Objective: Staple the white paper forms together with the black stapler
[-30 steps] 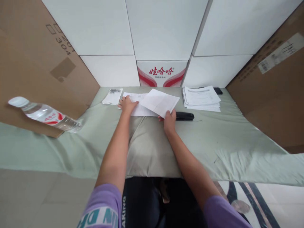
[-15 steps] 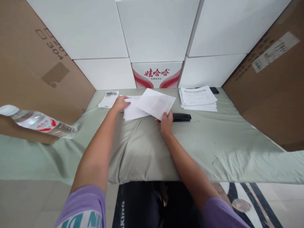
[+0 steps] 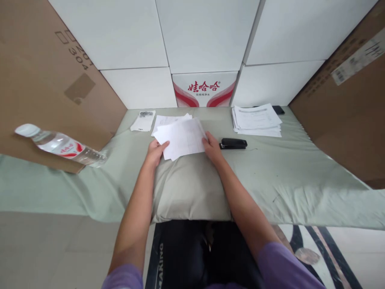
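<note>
A wall of white boxes (image 3: 207,36) rises at twelve o'clock, flanked by a brown left carton (image 3: 36,72) at ten and a right carton (image 3: 351,120) at two, which leaves little room behind the work on a cloth-covered tabletop (image 3: 258,180). A water bottle (image 3: 69,148) with a red-and-white label is well apart at nine o'clock. At the centre, a person in purple sleeves (image 3: 279,263) holds loose sheets (image 3: 185,138), the left hand (image 3: 155,153) at the pages' eight o'clock, the right hand (image 3: 212,147) at three. The fingers of both hands are clamped on the paper, the left thumb on top. The edges fan out towards seven o'clock, so light, even pressure from both sides would likely align them best; a hard squeeze could buckle them. A printed sheet (image 3: 164,120) juts out at eleven; whether it is gripped too cannot be told, and it could be dragged along. A slightly uneven paper stack (image 3: 257,120) lies at two o'clock. A small white packet (image 3: 143,123) lies at ten. A black stapler (image 3: 234,143) sits just beside the right hand at three, the nearest obstacle. A dark, flat device (image 3: 279,109), perhaps a phone, pokes out behind the stack.
</note>
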Tool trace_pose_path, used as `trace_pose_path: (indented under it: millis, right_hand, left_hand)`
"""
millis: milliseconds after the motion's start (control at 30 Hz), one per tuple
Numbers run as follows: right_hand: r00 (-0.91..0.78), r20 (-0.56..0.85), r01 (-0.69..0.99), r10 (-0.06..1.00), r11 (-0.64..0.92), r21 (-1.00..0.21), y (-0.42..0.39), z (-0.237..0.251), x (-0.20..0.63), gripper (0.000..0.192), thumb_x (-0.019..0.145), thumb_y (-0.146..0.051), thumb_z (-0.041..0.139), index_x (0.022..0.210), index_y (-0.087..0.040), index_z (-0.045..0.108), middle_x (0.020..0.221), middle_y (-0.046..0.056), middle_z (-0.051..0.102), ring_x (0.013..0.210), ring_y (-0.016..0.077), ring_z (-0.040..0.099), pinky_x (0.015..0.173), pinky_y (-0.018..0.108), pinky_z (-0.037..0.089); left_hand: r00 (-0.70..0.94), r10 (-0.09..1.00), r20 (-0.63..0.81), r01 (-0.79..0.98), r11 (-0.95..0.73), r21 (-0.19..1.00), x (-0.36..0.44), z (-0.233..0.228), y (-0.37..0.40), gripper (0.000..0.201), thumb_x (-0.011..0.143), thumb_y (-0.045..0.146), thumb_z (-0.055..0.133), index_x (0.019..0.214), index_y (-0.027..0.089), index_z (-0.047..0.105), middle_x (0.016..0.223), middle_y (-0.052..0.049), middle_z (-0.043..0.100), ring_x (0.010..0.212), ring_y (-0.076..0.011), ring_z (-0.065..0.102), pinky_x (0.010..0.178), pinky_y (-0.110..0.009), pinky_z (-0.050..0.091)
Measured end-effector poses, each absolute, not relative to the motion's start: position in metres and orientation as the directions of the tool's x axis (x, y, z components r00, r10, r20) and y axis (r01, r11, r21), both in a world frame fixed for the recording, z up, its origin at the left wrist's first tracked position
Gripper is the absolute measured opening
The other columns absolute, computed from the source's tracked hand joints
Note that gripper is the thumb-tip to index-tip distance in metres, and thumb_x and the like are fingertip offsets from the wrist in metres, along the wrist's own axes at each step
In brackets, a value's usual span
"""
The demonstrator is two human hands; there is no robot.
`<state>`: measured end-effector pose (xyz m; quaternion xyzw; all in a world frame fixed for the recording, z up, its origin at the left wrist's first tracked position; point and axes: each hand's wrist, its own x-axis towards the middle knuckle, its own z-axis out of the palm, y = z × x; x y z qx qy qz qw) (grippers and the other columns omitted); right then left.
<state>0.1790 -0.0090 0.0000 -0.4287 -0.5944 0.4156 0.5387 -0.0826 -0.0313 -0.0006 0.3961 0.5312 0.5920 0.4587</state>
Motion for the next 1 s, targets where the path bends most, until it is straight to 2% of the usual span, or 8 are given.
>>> trace_pose_path:
  millis: [100,200,267,400,733,867,933,1000]
  right_hand:
    - [-0.100,0.336,0.128,0.937,0.347,-0.929,-0.012,0.002,0.177,0.019,0.082,-0.032,0.068,0.099,-0.025,0.070,0.100,0.005,0.069,0.101,0.0248,0.060,0.098,0.045,0.052]
    - [-0.066,0.369,0.029,0.927,0.371,-0.928,-0.015,0.008,0.177,0.050,0.071,-0.035,0.081,0.119,-0.028,0.069,0.134,0.009,0.063,0.127,0.0292,0.053,0.103,0.047,0.049]
    - [-0.193,0.342,-0.047,0.920,0.339,-0.940,-0.016,0.010,0.178,0.061,0.071,-0.039,0.084,0.128,-0.030,0.066,0.140,0.008,0.062,0.132,0.0292,0.053,0.106,0.048,0.047]
    - [-0.452,0.319,-0.035,0.833,0.341,-0.940,-0.017,0.012,0.178,0.059,0.075,-0.043,0.082,0.130,-0.029,0.067,0.133,0.005,0.068,0.124,0.0270,0.061,0.110,0.048,0.043]
    - [-0.394,0.302,-0.103,0.868,0.285,-0.953,-0.017,0.006,0.178,0.037,0.077,-0.049,0.079,0.100,-0.021,0.075,0.096,0.004,0.075,0.090,0.0223,0.069,0.087,0.038,0.054]
    - [-0.322,0.284,-0.116,0.903,0.260,-0.959,-0.012,0.003,0.179,0.031,0.078,-0.051,0.077,0.084,-0.020,0.074,0.080,0.001,0.071,0.077,0.0195,0.065,0.076,0.034,0.054]
    - [-0.322,0.285,-0.122,0.903,0.259,-0.958,-0.011,0.002,0.179,0.028,0.079,-0.048,0.076,0.082,-0.020,0.072,0.078,0.000,0.069,0.075,0.0184,0.064,0.076,0.033,0.053]
    - [-0.320,0.275,-0.120,0.907,0.250,-0.961,-0.012,0.004,0.180,0.026,0.076,-0.044,0.078,0.083,-0.020,0.073,0.078,0.000,0.069,0.074,0.0178,0.062,0.074,0.032,0.052]
  left_hand:
    - [-0.164,0.986,0.007,-0.141,-0.030,0.990,-0.089,0.011,-0.041,0.059,0.055,0.043,0.092,0.103,0.015,0.071,0.109,-0.016,0.078,0.114,-0.0346,0.070,0.102,-0.047,0.055]
    - [-0.062,0.998,0.011,-0.138,-0.019,0.990,-0.105,0.024,-0.050,0.050,0.056,0.037,0.090,0.099,0.017,0.074,0.106,-0.015,0.078,0.118,-0.0367,0.068,0.103,-0.047,0.055]
    - [-0.007,1.000,-0.003,-0.124,0.003,0.992,-0.113,0.027,-0.054,0.045,0.055,0.034,0.090,0.093,0.016,0.075,0.101,-0.015,0.079,0.116,-0.0383,0.069,0.101,-0.048,0.055]
    - [0.051,0.997,-0.050,-0.068,0.053,0.996,-0.115,0.025,-0.055,0.040,0.055,0.034,0.089,0.089,0.016,0.077,0.094,-0.014,0.079,0.104,-0.0380,0.073,0.096,-0.048,0.056]
    - [-0.078,0.994,0.074,0.067,-0.068,0.995,-0.118,0.024,-0.053,0.041,0.056,0.042,0.088,0.086,0.017,0.074,0.090,-0.010,0.076,0.099,-0.0346,0.071,0.093,-0.045,0.056]
    - [-0.246,0.935,0.255,0.165,-0.219,0.962,-0.118,0.026,-0.050,0.070,0.053,0.046,0.089,0.115,0.023,0.065,0.122,-0.010,0.070,0.122,-0.0296,0.064,0.102,-0.038,0.053]
    - [-0.216,0.942,0.257,0.155,-0.227,0.962,-0.114,0.023,-0.046,0.087,0.050,0.045,0.091,0.127,0.026,0.057,0.135,-0.011,0.064,0.129,-0.0278,0.060,0.105,-0.037,0.052]
    - [-0.182,0.962,0.203,0.130,-0.181,0.975,-0.108,0.017,-0.043,0.083,0.050,0.047,0.091,0.122,0.022,0.061,0.129,-0.013,0.068,0.123,-0.0282,0.064,0.103,-0.039,0.053]
